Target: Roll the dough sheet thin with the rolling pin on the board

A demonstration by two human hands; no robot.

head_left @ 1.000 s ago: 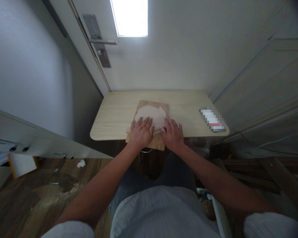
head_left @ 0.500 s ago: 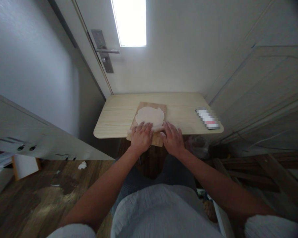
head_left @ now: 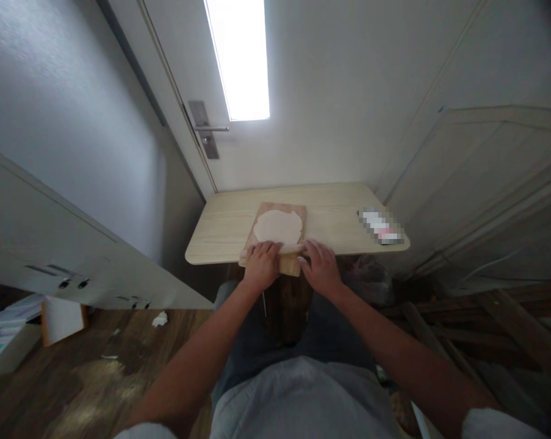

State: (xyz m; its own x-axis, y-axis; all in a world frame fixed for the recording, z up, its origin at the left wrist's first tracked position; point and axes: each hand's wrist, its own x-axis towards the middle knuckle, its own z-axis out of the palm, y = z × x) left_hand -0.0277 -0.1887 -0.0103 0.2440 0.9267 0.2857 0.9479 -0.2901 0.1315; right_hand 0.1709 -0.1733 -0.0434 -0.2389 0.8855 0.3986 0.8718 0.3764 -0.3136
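Observation:
A flat, pale sheet of dough point(head_left: 278, 227) lies on a small wooden board point(head_left: 282, 207) at the near side of the table. Across the dough's near edge runs a thin, light rolling pin point(head_left: 290, 249), with only its middle showing between my hands. My left hand point(head_left: 262, 266) is closed over the pin's left part, fingers bent. On its right end my right hand point(head_left: 321, 266) is curled, thumb toward the board. The board's front part sticks out past the table edge, between my wrists. The pin's ends are hidden under my fingers.
The light wooden table point(head_left: 220, 222) stands against a white door with a metal handle point(head_left: 211, 128). A phone with a blurred-out screen point(head_left: 379, 227) lies at the table's right. A plastic bag point(head_left: 370, 277) hangs or sits below. Cabinets point(head_left: 96, 244) flank the left.
The view has tilted up a little, so the table and board sit lower in it. The fingers of my left hand look more bent. Both hands stay at the dough's near edge.

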